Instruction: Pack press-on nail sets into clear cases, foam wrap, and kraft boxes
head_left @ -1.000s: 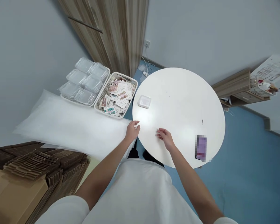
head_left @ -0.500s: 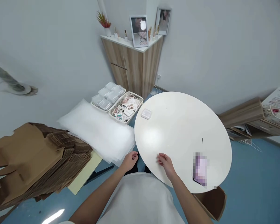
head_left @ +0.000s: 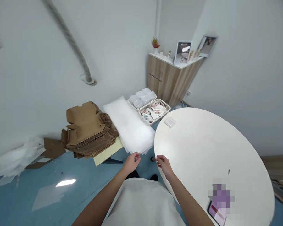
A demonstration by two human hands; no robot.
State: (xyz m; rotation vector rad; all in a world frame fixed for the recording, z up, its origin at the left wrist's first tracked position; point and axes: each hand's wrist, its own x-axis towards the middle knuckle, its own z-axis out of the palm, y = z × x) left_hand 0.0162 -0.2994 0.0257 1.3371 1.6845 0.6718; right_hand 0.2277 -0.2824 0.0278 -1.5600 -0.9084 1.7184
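Note:
My left hand (head_left: 133, 162) hovers in front of my body with its fingers loosely curved, and nothing shows in it. It is nearest to the front corner of a stack of white foam sheets (head_left: 132, 125). Over the near left edge of the round white table (head_left: 193, 141), my right hand (head_left: 164, 165) has its fingers bent and apart, with no object in it. A small clear plastic box (head_left: 170, 122) lies on the table's far left part. At the table's right side is a phone (head_left: 217, 213), partly hidden by a blurred purple patch.
Flattened brown cardboard boxes (head_left: 87, 125) are piled left of the foam. Behind it stand a basket of printed cards (head_left: 155, 110) and a tray of clear boxes (head_left: 142, 98). A wooden corner cabinet (head_left: 166, 70) holds picture frames. White plastic wrapping (head_left: 19, 157) lies at far left.
My view has turned to the left, so the table and cabinet sit further right and more floor shows at left. Both hands stay in front of me, nearly unchanged.

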